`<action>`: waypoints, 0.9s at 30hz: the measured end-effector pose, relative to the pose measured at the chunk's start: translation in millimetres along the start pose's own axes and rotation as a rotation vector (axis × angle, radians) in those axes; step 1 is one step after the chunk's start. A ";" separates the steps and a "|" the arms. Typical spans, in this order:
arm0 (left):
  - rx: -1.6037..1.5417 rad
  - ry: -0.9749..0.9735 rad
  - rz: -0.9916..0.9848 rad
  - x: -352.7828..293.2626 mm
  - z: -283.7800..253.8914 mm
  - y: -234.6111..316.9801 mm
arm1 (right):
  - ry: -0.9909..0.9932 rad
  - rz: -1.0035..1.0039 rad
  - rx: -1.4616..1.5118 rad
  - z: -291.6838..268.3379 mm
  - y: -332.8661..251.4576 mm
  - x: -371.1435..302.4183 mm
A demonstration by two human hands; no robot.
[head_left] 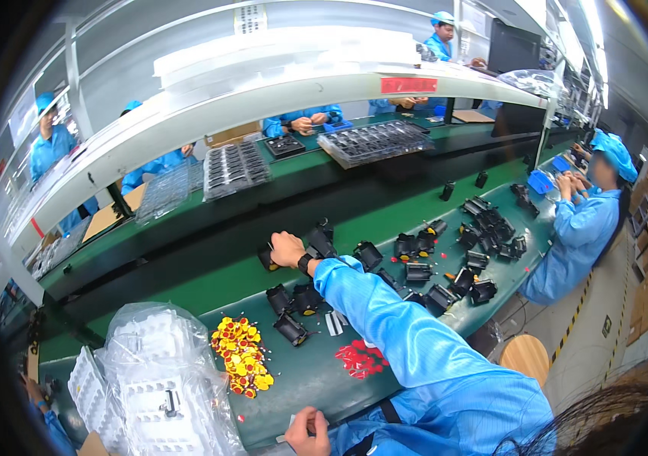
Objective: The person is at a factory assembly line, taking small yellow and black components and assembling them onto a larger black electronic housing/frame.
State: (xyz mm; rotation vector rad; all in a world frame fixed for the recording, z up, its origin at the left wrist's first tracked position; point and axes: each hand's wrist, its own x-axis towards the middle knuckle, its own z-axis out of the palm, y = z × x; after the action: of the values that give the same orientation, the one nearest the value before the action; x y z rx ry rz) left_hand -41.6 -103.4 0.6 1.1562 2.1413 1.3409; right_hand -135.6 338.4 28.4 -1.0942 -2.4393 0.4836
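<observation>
My right arm, in a shiny blue sleeve, reaches across the bench. My right hand (287, 249) is closed on a black plastic housing (267, 260), partly hidden by the fingers, near the bench's far side. Just right of this hand is another black housing (322, 239). Close to the front edge, my left hand (307, 432) is curled shut, with a bit of something pale showing at its fingers; I cannot make out what. Between the hands lie more black housings (290, 329), a heap of yellow and red round pieces (240, 356) and a pile of small red pieces (360, 359).
White molded trays in a clear plastic bag (161, 380) stand at the left. Many black housings (439, 298) spread along the green bench (293, 387) to the right. A person in blue (578, 220) sits at the right. A white shelf rail (278, 95) crosses above.
</observation>
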 end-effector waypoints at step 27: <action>0.518 0.110 0.023 86.1 -64.8 -3.1 | -0.190 -0.083 0.606 -166.2 33.4 -382.4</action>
State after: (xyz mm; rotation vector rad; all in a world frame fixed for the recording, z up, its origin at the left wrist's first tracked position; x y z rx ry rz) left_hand -137.5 -72.9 39.2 1.3126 2.6583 0.8928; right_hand 199.1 90.3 65.0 -0.7068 -2.2331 1.2432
